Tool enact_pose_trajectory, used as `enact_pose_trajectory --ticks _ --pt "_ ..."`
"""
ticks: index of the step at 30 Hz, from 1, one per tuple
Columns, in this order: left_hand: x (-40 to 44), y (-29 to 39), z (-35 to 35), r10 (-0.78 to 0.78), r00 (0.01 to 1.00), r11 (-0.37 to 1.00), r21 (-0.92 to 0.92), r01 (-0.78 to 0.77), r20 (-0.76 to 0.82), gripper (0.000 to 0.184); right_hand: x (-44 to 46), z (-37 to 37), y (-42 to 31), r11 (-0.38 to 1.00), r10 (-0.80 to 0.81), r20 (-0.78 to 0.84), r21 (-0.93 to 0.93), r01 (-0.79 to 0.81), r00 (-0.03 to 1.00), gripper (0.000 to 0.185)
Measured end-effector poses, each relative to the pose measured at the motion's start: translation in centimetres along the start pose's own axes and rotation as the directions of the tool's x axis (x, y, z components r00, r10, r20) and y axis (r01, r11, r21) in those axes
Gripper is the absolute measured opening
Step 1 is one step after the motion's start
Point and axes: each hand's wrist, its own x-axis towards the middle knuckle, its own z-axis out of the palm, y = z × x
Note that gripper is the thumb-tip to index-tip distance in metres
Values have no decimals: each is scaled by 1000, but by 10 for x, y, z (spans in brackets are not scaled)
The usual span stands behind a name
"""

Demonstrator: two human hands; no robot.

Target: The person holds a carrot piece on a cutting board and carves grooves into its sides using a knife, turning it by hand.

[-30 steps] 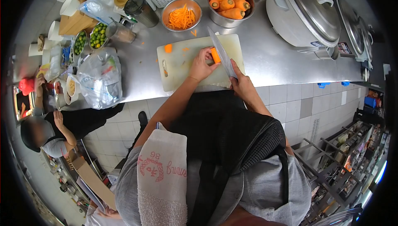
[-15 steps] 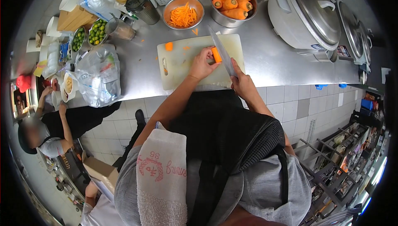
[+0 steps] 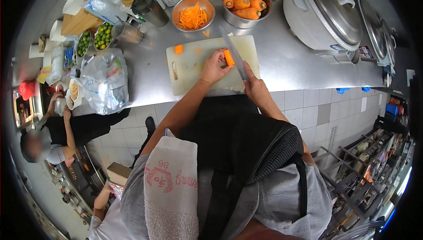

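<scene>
My left hand is closed on a carrot piece, with the fingers at its left side. The piece is on the cutting board. In my right hand is a large kitchen knife, gripped by its handle. Its blade points away from me and lies along the right side of the carrot piece; I cannot tell whether they touch. Another short carrot chunk sits near the board's far left corner, with small orange scraps about it.
Behind the board stand a bowl of carrot strips and a steel pot of whole carrots. A large lidded cooker is at the right. A plastic bag and bowls of limes are at the left. A co-worker stands far left.
My hands, the knife and the carrot piece hold nearly the same place. At lower left, another person's arm and a cardboard box have shifted.
</scene>
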Motion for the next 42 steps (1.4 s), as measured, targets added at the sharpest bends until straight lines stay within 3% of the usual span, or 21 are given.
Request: enact_pose_trajectory --ticks 2,16,28,30,36,40,42 --pt "0 -1 -1 61 998 998 5 -61 -8 66 0 2 1 1000 -10 -10 16 10 1000 74" --pt "0 -3 -1 74 997 997 22 -74 11 61 2 10 -2 993 51 11 103 -52 999 77" --pt "0 -2 1 80 997 996 40 -79 -20 57 0 24 10 997 -79 -97 4 79 992 78" --pt "1 -1 1 61 998 997 45 -60 -19 57 2 23 12 995 -43 -53 84 47 998 79" --pt "-1 1 0 51 999 997 60 -50 -16 56 5 13 2 997 1 -8 76 -1 1000 77" --pt "-3 -8 3 52 999 998 19 -51 -15 59 6 3 -9 988 -106 -27 114 109 994 77" --pt "-3 -8 3 46 999 998 31 -46 -9 63 7 -16 -25 942 188 191 244 -232 963 77"
